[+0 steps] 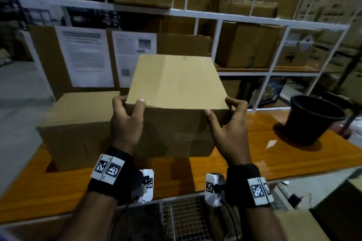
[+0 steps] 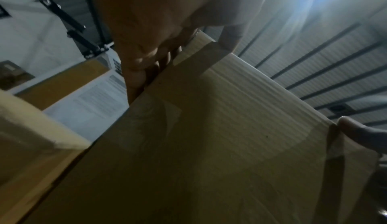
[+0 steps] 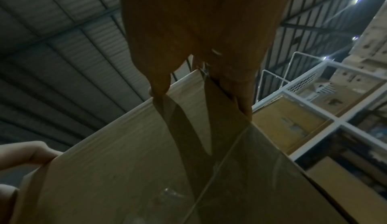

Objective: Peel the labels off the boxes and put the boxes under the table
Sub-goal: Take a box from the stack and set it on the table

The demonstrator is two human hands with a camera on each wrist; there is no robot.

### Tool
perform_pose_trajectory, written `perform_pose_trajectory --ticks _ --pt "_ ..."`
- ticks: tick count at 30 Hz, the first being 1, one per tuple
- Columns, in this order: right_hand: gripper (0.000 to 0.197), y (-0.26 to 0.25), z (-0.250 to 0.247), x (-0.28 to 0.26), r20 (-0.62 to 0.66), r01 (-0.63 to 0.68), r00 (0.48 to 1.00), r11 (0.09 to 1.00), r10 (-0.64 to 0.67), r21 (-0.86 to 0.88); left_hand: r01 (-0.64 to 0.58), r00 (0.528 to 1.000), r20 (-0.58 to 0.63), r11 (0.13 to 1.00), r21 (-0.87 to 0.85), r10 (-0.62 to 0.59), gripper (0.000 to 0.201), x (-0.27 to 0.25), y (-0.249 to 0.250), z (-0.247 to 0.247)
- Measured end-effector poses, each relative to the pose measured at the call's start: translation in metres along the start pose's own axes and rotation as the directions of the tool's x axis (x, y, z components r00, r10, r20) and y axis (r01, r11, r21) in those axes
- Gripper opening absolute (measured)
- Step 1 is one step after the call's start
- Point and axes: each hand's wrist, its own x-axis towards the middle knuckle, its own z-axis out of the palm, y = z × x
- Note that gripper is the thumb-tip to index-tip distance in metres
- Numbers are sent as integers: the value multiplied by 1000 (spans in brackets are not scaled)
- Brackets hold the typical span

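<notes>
I hold a plain brown cardboard box point(image 1: 176, 92) above the orange wooden table point(image 1: 293, 154). My left hand point(image 1: 127, 117) grips its near left corner, thumb on top and fingers round the left side. My right hand point(image 1: 229, 123) grips the near right corner the same way. The left wrist view shows the box point(image 2: 220, 136) with my left fingers point(image 2: 142, 71) against its side. In the right wrist view the box point(image 3: 125, 161) has my right fingers point(image 3: 236, 91) along its edge. No label shows on the faces I see.
A second plain box point(image 1: 78, 123) stands on the table at the left. Two taller boxes with white paper labels point(image 1: 86, 55) stand behind. A black bucket point(image 1: 309, 119) sits at the right. White metal shelving point(image 1: 254, 19) holds more cartons. A wire grid point(image 1: 182, 219) lies below the table's front edge.
</notes>
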Motion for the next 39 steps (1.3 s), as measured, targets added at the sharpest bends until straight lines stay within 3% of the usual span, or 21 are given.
perform_pose_trajectory --ticks 12,19,28,34,37,39 --pt "54 85 13 -2 -27 -214 977 954 213 -209 150 965 202 983 104 -169 31 25 -103 42" --pt "54 120 18 -2 -38 -307 951 913 308 -268 131 942 285 975 177 -178 57 28 -136 58" --pt "47 163 12 14 28 -417 892 845 451 -335 0 928 347 934 358 -133 68 26 -160 77" --pt "65 171 10 45 131 -351 867 776 481 -523 54 929 312 908 415 -198 45 48 -144 88" --pt "55 176 10 59 150 -336 841 720 519 -608 105 911 301 864 492 -282 32 65 -139 103" --pt "46 182 11 62 155 -360 816 698 557 -619 86 894 337 851 518 -295 35 69 -140 110"
